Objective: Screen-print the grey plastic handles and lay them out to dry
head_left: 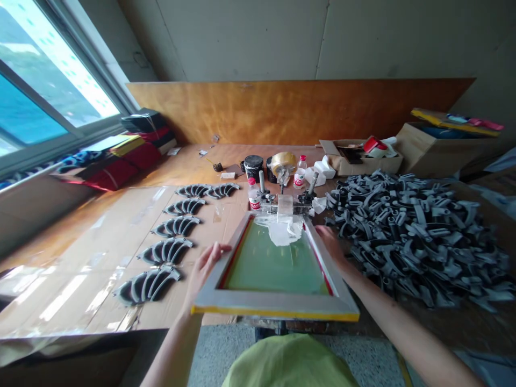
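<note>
Plywood bench (181,166) by a window (48,80), with a screen-printing frame (274,303) clamped at its far end and tilted up. Hands are apart: left hand (207,266) and right hand (330,242) each hold a side rail. Gray curved parts (165,251) sit lined up on cardboard (80,279) to the left, loose pile (415,242) to the right

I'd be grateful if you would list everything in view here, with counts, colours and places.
screen-printing frame: one, wood with green mesh, centre
curved ribbed parts: six, dark grey, on cardboard sheet, left
moulded parts heap: many, grey, right
tin: one, black, behind frame
tape roll: one, tan, behind frame
plastic bottles: two, clear, beside tin
cardboard boxes: two, brown, back right
left hand: one, on frame's left edge
right hand: one, on frame's right edge
</note>
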Available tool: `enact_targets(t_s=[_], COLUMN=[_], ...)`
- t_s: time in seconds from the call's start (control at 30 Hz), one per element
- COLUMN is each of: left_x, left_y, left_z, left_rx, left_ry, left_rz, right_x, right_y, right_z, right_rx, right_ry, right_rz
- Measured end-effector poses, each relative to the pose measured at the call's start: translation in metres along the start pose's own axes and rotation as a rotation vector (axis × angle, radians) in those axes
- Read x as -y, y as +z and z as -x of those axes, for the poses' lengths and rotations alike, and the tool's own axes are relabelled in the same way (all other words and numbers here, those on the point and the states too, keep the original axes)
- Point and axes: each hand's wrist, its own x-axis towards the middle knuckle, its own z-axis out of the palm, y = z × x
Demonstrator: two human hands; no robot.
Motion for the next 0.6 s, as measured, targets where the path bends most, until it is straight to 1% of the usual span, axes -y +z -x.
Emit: enact_targets(t_s=[0.07, 0.1, 0.13, 0.2, 0.27, 0.37, 0.43, 0.47, 0.53, 0.6], left_x=[0.032, 0.048, 0.063, 0.088, 0.105, 0.116, 0.119, 0.119, 0.119, 0.117], left_y=[-0.006, -0.006, -0.005, -0.001, 0.003, 0.006, 0.006, 0.005, 0.005, 0.004], left_z=[0.009, 0.011, 0.012, 0.012, 0.010, 0.007, 0.007, 0.007, 0.007, 0.008], left_rx=[0.089, 0.114, 0.126, 0.117, 0.101, 0.100, 0.107, 0.109, 0.112, 0.112], left_ry=[-0.125, -0.165, -0.191, -0.208, -0.204, -0.210, -0.213, -0.215, -0.222, -0.231], left_rz=[-0.041, -0.035, -0.024, -0.023, -0.049, -0.075, -0.086, -0.086, -0.077, -0.064], right_x=[-0.004, 0.000, 0.007, 0.028, 0.048, 0.063, 0.064, 0.063, 0.062, 0.062], right_y=[-0.014, -0.018, -0.019, -0.016, -0.006, 0.009, 0.016, 0.018, 0.019, 0.015], right_z=[-0.021, -0.034, -0.046, -0.069, -0.086, -0.094, -0.089, -0.084, -0.069, -0.050], right_rx=[-0.135, -0.171, -0.177, -0.098, 0.024, 0.210, 0.291, 0.312, 0.328, 0.356], right_ry=[0.047, 0.035, 0.002, -0.087, -0.127, -0.085, -0.062, -0.075, -0.162, -0.288], right_rz=[0.011, 0.014, 0.020, 0.059, 0.132, 0.205, 0.219, 0.220, 0.209, 0.176])
